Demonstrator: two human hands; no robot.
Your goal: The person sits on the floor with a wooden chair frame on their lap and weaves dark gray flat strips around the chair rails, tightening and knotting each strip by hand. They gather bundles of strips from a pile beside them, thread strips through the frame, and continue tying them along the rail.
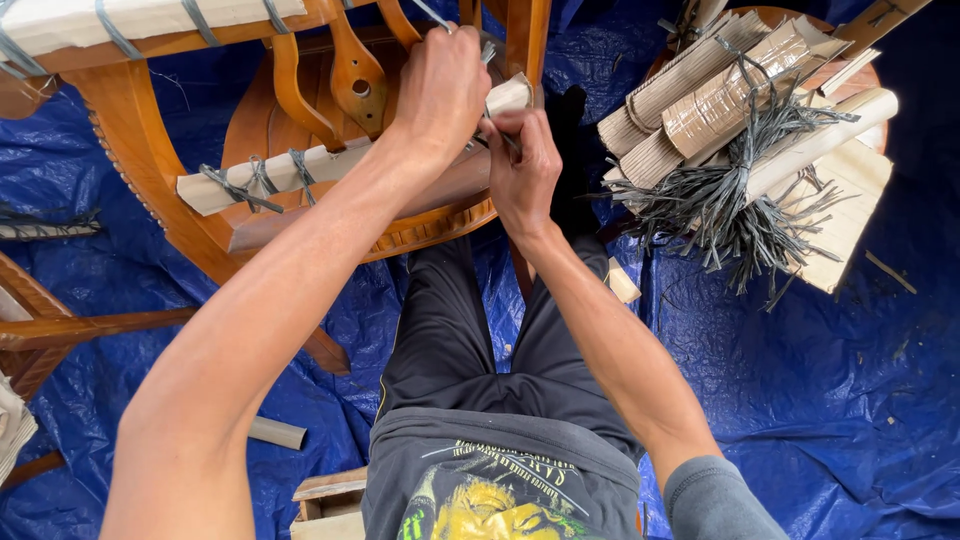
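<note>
A wooden chair (260, 120) lies upturned in front of me on a blue tarp. One of its rails is wrapped in pale cardboard (300, 172) bound with grey plastic straps (258, 176). My left hand (440, 85) is closed around a grey strap (432, 14) at the wrapped rail's right end, pulling it upward. My right hand (522, 168) pinches the strap just below, against the cardboard. Both hands touch the same wrapped end, close to a chair leg (525, 40).
A bundle of grey straps (735, 195) and folded corrugated cardboard pieces (700, 95) rest on a round wooden seat at the upper right. More wooden frame parts (60, 325) lie at the left. Blue tarp (800, 400) covers the floor. My legs in dark trousers (450, 330) stretch below.
</note>
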